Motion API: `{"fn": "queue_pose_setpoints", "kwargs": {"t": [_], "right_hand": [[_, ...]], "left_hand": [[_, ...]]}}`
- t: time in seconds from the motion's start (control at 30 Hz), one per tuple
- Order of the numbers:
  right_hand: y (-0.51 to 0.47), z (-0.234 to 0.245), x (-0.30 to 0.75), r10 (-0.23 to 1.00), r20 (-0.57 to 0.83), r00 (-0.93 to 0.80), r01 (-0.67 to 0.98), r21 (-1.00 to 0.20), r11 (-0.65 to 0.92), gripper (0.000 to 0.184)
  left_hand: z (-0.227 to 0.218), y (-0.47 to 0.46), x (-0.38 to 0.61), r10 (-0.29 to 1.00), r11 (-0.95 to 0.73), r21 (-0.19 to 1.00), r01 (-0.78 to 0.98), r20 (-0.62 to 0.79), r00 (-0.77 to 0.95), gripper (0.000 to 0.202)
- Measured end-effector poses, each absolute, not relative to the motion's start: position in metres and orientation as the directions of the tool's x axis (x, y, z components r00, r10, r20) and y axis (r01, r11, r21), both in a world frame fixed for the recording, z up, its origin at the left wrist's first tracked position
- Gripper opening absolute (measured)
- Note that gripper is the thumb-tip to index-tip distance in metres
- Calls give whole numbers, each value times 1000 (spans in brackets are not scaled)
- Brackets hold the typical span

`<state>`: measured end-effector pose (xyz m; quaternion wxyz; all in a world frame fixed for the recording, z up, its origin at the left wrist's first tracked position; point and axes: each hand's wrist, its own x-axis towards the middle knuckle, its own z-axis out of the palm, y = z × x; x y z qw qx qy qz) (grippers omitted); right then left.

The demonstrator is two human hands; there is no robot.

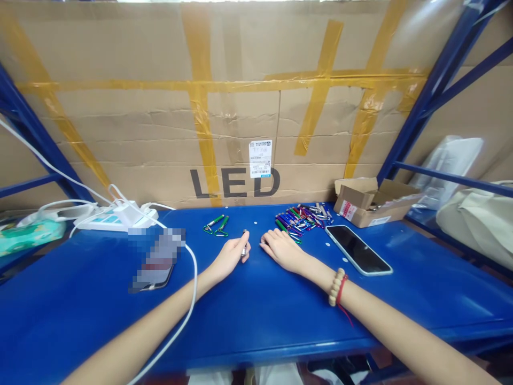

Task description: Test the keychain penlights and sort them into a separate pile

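My left hand [234, 253] is closed around a small silver metal tube [243, 250], whose end sticks out above the thumb. My right hand [285, 250] is beside it, palm down just above or on the blue table, fingers curled together. Whatever may be under its fingertips is hidden. Beyond the left hand lie two green tubes with carabiner clips [217, 225], side by side. Just past the right hand spreads a pile of similar clip-on tubes [302, 218] in blue, green, purple, red and silver.
A phone [359, 249] lies right of the pile, another phone [154, 267] at left. An open cardboard box [371, 202] stands at the back right. A white cable [194, 267] from the power strip [120, 216] crosses over my left forearm. A large carton [240, 117] walls off the back.
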<state>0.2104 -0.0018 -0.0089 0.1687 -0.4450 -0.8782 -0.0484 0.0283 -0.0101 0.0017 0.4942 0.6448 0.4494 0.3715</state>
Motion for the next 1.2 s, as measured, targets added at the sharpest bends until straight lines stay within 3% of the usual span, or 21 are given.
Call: {"fn": "queue_pose_setpoints", "kwargs": {"t": [0.2, 0.33, 0.5, 0.63, 1.0, 1.2], "right_hand": [[1, -11, 214, 756, 375, -537, 779, -124, 614, 28], [5, -11, 220, 743, 420, -521, 752, -185, 632, 16], [-3, -2, 218, 682, 537, -496, 704, -211, 678, 13], [-17, 7, 209, 592, 677, -437, 675, -188, 714, 22], [-28, 7, 196, 370, 762, -532, 664, 104, 740, 24], [-29, 9, 196, 281, 801, -529, 645, 165, 746, 20]], "left_hand": [[7, -11, 27, 957, -8, 1000, -8, 10, 290, 43], [18, -14, 24, 958, 122, 969, -213, -59, 281, 30], [29, -17, 24, 951, 236, 874, -424, -119, 285, 36], [29, -20, 25, 898, 402, 702, -588, -176, 404, 45], [30, -26, 33, 869, 467, 672, -574, -232, 436, 53], [28, -27, 37, 863, 491, 653, -577, -278, 421, 50]]}}
